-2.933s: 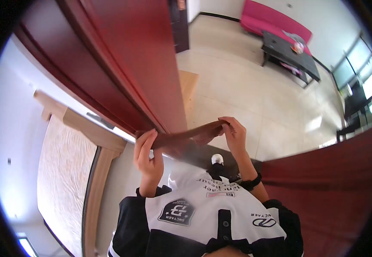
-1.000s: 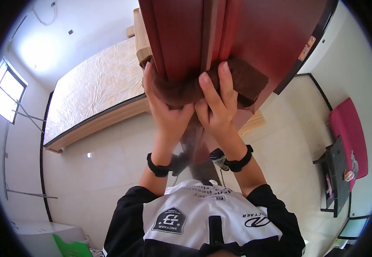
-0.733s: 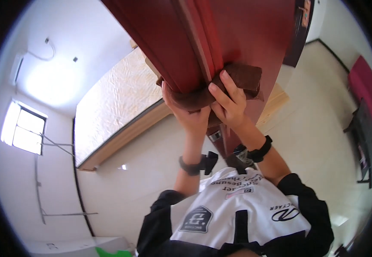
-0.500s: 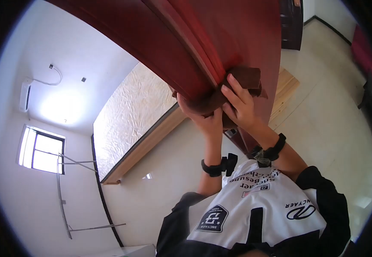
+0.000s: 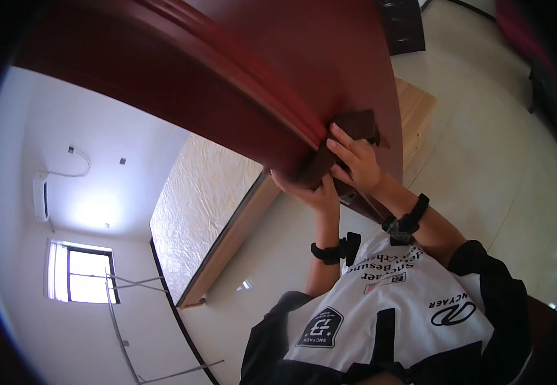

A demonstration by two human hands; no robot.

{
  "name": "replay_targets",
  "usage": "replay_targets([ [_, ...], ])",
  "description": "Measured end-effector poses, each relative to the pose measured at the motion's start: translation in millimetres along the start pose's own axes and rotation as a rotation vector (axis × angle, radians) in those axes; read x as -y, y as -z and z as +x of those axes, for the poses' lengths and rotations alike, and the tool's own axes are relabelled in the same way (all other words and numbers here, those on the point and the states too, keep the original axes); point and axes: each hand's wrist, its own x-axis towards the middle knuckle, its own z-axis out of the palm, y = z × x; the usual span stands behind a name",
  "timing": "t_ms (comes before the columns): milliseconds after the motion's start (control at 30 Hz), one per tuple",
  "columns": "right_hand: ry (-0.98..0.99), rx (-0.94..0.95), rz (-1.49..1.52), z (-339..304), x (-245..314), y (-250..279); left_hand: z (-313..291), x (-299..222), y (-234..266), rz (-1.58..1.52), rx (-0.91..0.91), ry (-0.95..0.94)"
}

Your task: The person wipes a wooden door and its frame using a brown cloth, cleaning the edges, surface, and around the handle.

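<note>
A dark red panelled door (image 5: 355,58) with a raised moulding runs down from the top of the view. Against its lower part lies a folded brown cloth (image 5: 357,120), bunched over the moulding. My right hand (image 5: 359,165) presses the cloth on the flat panel, fingers bent over it and thumb tucked below. On the left, my left hand (image 5: 307,190) grips the cloth's other end around the door's edge; some of its fingers are hidden behind the door. Both wrists wear black straps.
Left of the door stands a bed-like wooden frame with a shiny plastic-wrapped mattress (image 5: 204,199). Metal rods (image 5: 119,327) form a thin rack near the window (image 5: 86,273). A pale wooden piece (image 5: 414,115) lies beyond the door, with dark furniture (image 5: 548,115) on the right.
The view has turned, so the door reaches further left and the window sits lower. Both hands stay on the cloth, which has shifted slightly against the door.
</note>
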Motion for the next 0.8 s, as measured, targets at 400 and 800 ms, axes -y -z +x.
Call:
replay_targets([
  [400, -0.161, -0.010, -0.048, -24.8, -12.4, -7.7, -20.1, 11.5, -16.6, 0.103, 0.121, -0.072],
  [800, -0.361, 0.089, 0.031, -16.8, -22.3, -14.5, -30.4, 68.6, -45.9, -0.729, 0.044, 0.461],
])
